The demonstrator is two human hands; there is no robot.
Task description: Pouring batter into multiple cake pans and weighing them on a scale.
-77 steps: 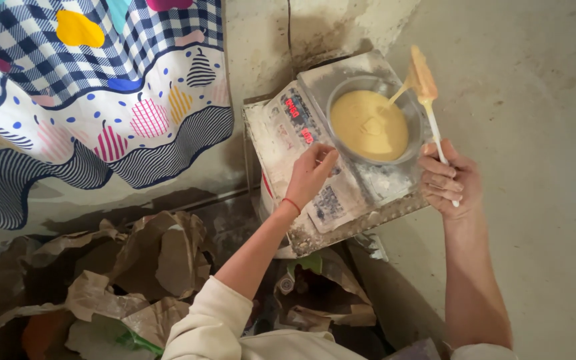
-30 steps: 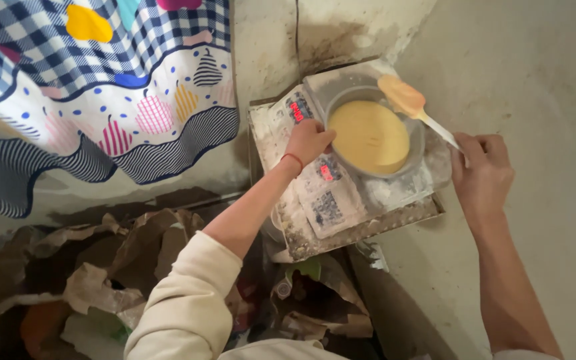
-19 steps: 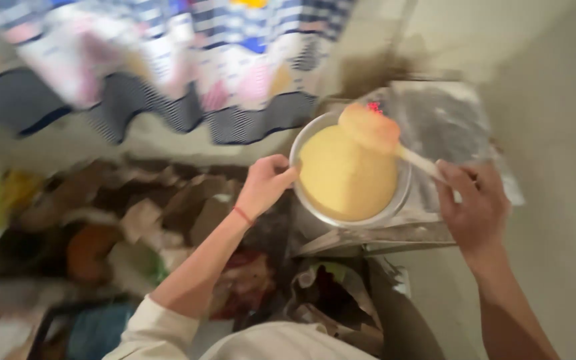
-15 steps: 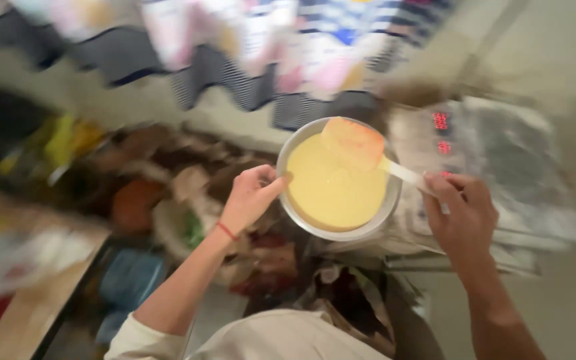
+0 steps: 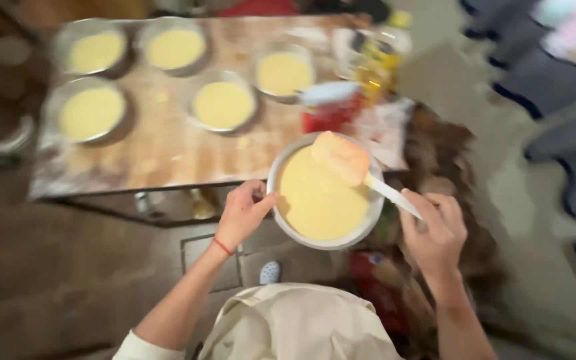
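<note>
Closest to the camera there's a cream apron (image 5: pixel 298 323), and just past it both hands are busy. The left hand (image 5: pixel 243 215) has its fingers curled over the near-left rim of a round metal pan (image 5: pixel 371 217), thumb on the edge, carrying it in the air just off the front edge of the table (image 5: pixel 161 150). The right hand (image 5: pixel 435 230) is closed around the white handle of a spatula (image 5: pixel 343 157), whose batter-coated blade sits over the far side of the pan. The pan's nearly full of pale yellow batter (image 5: pixel 318 200), so I'd guess it's on the heavy side and sloshy; a one-sided rim hold looks tippy, and keeping it level matters more than squeezing hard. The metal rim is stiff but probably slick if batter gets on it. Further out on the floury wooden table sit five more filled pans (image 5: pixel 223 105), plus some blurry red and yellow packaging (image 5: pixel 331 117) at the right end. A patterned cloth (image 5: pixel 555 87) is off to the far right, too smeared to read much.
</note>
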